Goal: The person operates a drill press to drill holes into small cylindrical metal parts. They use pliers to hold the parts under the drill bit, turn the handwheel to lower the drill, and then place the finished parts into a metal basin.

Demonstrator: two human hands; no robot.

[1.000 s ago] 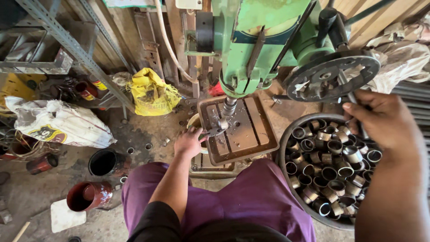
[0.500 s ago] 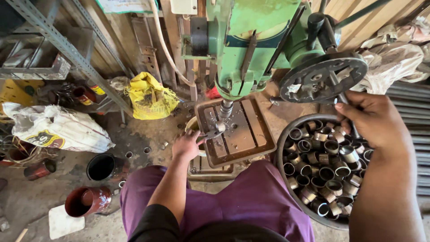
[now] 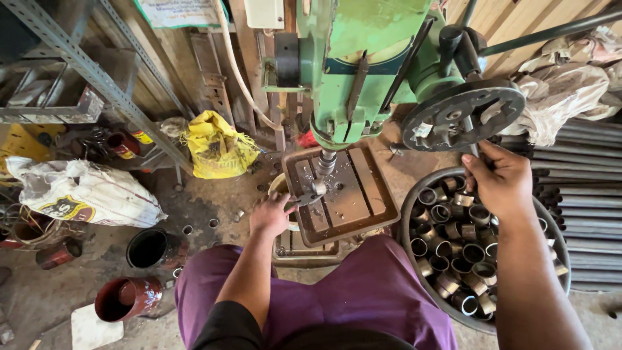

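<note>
Now a small metal ring piece (image 3: 315, 190) sits on the slotted drill table (image 3: 363, 201), directly under the spindle (image 3: 326, 162) of the green drill press (image 3: 363, 65). Left hand (image 3: 271, 215) pinches it at the table's near-left edge, fingers closed on the work, much as half a second ago. Right hand (image 3: 499, 178) has shifted: a second back it hovered open-fingered over the basin; it now wraps a spoke of the feed handle under the black wheel (image 3: 461, 113), so the feed is in hand. Round basin (image 3: 414, 201) of short metal sleeves (image 3: 453, 259) beside the right knee. Yellow bag (image 3: 217, 146), white sack (image 3: 84, 191), red tins (image 3: 126, 298) on the floor to the left.
</note>
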